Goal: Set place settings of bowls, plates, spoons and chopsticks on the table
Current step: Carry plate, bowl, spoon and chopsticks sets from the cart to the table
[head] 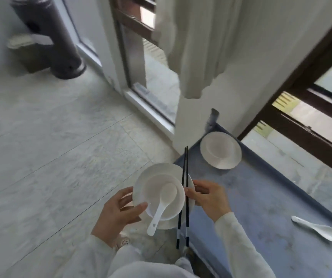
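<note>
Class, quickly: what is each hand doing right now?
Left hand: grips the plate carrying bowl and spoon.
Right hand: pinches the chopsticks.

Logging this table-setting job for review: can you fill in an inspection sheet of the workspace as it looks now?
Surface: blue table.
Job's things: far bowl on far plate at the table's corner; loose spoon lying on the table; held bowl with held spoon inside, on held plate.
Clutter: blurred dark object by the far corner.
Hands: left hand grips held plate; right hand pinches chopsticks beside it.
Cables: nothing seen.
Surroundings: tiled floor, curtain, window.
</note>
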`<move>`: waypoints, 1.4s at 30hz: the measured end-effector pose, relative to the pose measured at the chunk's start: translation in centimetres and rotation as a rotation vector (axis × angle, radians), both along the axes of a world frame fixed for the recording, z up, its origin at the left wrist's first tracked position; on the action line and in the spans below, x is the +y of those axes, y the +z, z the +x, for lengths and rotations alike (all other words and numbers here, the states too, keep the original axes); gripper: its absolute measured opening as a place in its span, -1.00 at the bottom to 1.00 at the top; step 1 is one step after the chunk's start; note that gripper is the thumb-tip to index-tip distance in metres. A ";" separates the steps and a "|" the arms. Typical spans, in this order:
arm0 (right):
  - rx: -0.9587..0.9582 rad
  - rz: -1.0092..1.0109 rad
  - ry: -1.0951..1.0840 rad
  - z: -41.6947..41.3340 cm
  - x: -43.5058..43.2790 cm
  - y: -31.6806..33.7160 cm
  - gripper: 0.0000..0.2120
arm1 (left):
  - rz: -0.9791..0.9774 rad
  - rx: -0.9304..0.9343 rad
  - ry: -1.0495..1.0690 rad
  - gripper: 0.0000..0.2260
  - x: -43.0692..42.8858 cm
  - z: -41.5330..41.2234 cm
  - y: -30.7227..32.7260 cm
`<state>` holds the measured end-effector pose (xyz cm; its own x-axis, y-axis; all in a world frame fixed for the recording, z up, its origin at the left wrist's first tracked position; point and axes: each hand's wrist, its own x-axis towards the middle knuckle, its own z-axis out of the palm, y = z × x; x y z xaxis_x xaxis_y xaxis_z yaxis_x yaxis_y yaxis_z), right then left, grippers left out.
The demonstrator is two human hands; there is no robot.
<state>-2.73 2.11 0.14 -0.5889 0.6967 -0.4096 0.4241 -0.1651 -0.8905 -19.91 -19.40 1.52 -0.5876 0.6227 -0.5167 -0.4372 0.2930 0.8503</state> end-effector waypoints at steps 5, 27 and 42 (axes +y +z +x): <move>0.034 0.002 0.169 -10.6 -5.3 1.7 -0.79 | 0.010 0.024 0.156 -0.36 -7.1 -7.4 0.3; 0.001 -0.123 0.695 -53.1 -18.5 0.2 -0.75 | -0.078 -0.042 0.826 -0.61 -24.4 -35.2 -0.8; 0.047 -0.121 1.078 -89.6 -28.3 1.7 -0.75 | -0.056 0.008 1.257 -0.60 -31.8 -61.5 1.4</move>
<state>-92.30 -26.21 1.87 -0.8836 -0.2403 -0.4020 0.3646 0.1860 -0.9124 -81.42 -51.23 2.88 -0.7609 -0.3911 -0.5177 -0.4346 -0.2852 0.8543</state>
